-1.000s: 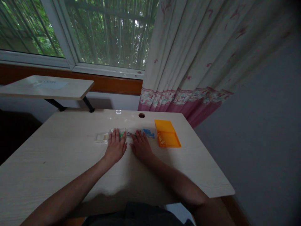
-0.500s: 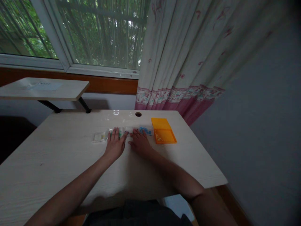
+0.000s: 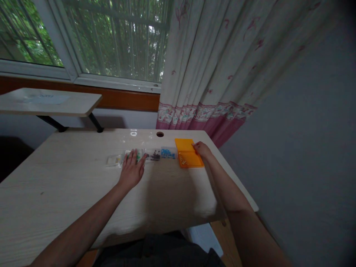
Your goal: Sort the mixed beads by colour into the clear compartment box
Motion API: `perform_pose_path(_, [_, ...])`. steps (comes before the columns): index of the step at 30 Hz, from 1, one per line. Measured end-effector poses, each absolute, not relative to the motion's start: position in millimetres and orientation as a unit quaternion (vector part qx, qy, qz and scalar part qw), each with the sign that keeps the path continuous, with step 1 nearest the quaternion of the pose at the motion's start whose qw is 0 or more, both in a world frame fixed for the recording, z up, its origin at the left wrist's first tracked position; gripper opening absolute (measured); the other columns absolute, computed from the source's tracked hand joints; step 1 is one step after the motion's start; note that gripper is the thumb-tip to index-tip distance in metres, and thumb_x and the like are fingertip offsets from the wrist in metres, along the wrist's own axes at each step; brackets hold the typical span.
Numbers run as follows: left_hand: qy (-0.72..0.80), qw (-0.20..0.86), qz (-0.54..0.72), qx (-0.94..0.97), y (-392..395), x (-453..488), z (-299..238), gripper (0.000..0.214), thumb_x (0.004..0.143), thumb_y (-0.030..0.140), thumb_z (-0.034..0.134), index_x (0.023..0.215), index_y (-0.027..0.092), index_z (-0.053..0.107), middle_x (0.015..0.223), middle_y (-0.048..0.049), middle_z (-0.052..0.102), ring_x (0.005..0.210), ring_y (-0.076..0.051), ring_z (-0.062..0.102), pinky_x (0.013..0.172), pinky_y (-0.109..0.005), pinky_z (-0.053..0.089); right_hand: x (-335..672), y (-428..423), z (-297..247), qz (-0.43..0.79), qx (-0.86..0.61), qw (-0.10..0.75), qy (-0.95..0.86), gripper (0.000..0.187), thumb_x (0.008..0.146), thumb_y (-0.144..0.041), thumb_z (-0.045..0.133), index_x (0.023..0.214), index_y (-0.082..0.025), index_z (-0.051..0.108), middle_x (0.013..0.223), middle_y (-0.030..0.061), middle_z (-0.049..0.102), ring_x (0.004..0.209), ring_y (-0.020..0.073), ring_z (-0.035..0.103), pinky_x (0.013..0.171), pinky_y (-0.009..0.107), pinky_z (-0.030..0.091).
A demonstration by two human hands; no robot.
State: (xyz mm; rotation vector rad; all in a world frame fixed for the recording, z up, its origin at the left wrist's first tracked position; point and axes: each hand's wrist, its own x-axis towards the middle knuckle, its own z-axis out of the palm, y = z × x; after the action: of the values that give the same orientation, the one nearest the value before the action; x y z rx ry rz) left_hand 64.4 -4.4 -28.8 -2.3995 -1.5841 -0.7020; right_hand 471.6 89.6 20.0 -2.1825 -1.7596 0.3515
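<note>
A row of small clear boxes with coloured bits lies across the pale wooden table. My left hand rests flat on the table, fingers stretched out over the box with green bits. An open orange case sits at the right end of the row. My right hand is at the case's right edge, fingers curled against it; whether it grips the case is unclear.
A narrow shelf board on black brackets stands behind the table at the left. A window and a white-and-pink curtain are beyond. The table has a round cable hole. Its right edge drops off close to the orange case.
My right hand has left the middle boxes and moved right to the orange case. My left hand stays flat in place. The view has shifted slightly.
</note>
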Motion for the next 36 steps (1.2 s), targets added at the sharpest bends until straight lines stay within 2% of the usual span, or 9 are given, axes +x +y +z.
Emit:
perform_pose_path(3, [-0.535,0.090,-0.231,-0.807,-5.5,64.9,-26.8,0.053,0.093,0.025,0.051,0.146,0.026,0.047,0.160,-0.0175,0.028,0.148,-0.037,0.026,0.118,-0.056,0.021,478.9,98.9,12.7,0.191,-0.766,0.195,-0.582,0.036,0.091,-0.042,0.058,0.106,-0.011,0.065,0.081,0.0103,0.073,0.072,0.0188,0.066,0.067,0.027,0.048])
perform_pose_path(7, [-0.539,0.087,-0.228,-0.806,-6.5,65.3,-26.1,0.052,0.094,0.025,0.050,0.147,0.025,0.047,0.159,-0.0187,0.029,0.148,-0.037,0.027,0.118,-0.056,0.020,484.5,108.4,10.9,0.295,-0.744,0.245,-0.547,0.033,0.076,-0.031,0.073,0.104,-0.014,0.065,0.076,0.0049,0.071,0.062,0.0143,0.061,0.057,0.024,0.045])
perform_pose_path(11, [-0.538,0.080,-0.238,-0.805,-6.7,65.3,-27.5,0.052,0.094,0.025,0.051,0.146,0.027,0.048,0.160,-0.0160,0.028,0.148,-0.036,0.026,0.118,-0.057,0.021,489.7,104.2,12.6,0.390,-0.694,0.298,-0.527,0.028,0.066,-0.025,0.076,0.091,-0.017,0.065,0.070,0.0017,0.068,0.057,0.0124,0.058,0.052,0.022,0.045])
perform_pose_path(19, [-0.534,0.084,-0.242,-0.806,-7.0,65.7,-26.9,0.053,0.094,0.025,0.050,0.146,0.027,0.047,0.160,-0.0151,0.029,0.149,-0.035,0.025,0.118,-0.056,0.021,504.5,70.4,12.9,0.437,-0.609,0.421,-0.511,0.040,0.056,-0.037,0.081,0.085,-0.023,0.058,0.078,-0.0032,0.063,0.067,0.0104,0.059,0.061,0.021,0.047])
perform_pose_path(24, [-0.536,0.076,-0.246,-0.804,-7.7,66.4,-26.5,0.054,0.094,0.024,0.050,0.147,0.028,0.045,0.161,-0.0144,0.028,0.149,-0.034,0.024,0.119,-0.056,0.020,514.0,42.6,4.0,0.436,-0.569,0.473,-0.513,0.045,0.052,-0.047,0.086,0.078,-0.022,0.060,0.079,-0.0009,0.067,0.074,0.0140,0.062,0.070,0.026,0.050])
perform_pose_path(26, [-0.536,0.074,-0.244,-0.805,-7.9,66.3,-26.0,0.053,0.094,0.025,0.050,0.147,0.027,0.046,0.161,-0.0150,0.028,0.149,-0.034,0.024,0.119,-0.056,0.019,515.3,31.7,-0.5,0.420,-0.577,0.469,-0.520,0.045,0.053,-0.052,0.084,0.078,-0.022,0.061,0.086,0.0016,0.070,0.079,0.0166,0.065,0.072,0.028,0.052])
perform_pose_path(29, [-0.536,0.075,-0.242,-0.805,-7.7,65.6,-25.4,0.053,0.094,0.024,0.050,0.147,0.027,0.047,0.161,-0.0151,0.028,0.149,-0.035,0.024,0.120,-0.056,0.020,513.6,16.7,-3.6,0.357,-0.616,0.430,-0.556,0.040,0.063,-0.056,0.078,0.081,-0.022,0.065,0.093,0.0054,0.072,0.087,0.0205,0.066,0.075,0.031,0.053])
perform_pose_path(33, [-0.536,0.067,-0.246,-0.805,-6.7,65.1,-26.6,0.053,0.093,0.023,0.050,0.146,0.028,0.048,0.162,-0.0132,0.026,0.149,-0.035,0.023,0.119,-0.057,0.020,505.9,3.2,4.3,0.242,-0.669,0.364,-0.601,0.035,0.079,-0.052,0.065,0.093,-0.021,0.070,0.105,0.0110,0.071,0.098,0.0253,0.065,0.082,0.038,0.055])
perform_pose_path(36, [-0.536,0.069,-0.244,-0.805,-6.5,65.1,-26.9,0.053,0.093,0.024,0.050,0.146,0.029,0.047,0.162,-0.0129,0.026,0.150,-0.035,0.022,0.119,-0.058,0.020,495.4,-1.3,13.6,0.154,-0.650,0.334,-0.665,0.037,0.088,-0.049,0.053,0.102,-0.020,0.072,0.112,0.0124,0.069,0.105,0.0253,0.064,0.093,0.041,0.052])
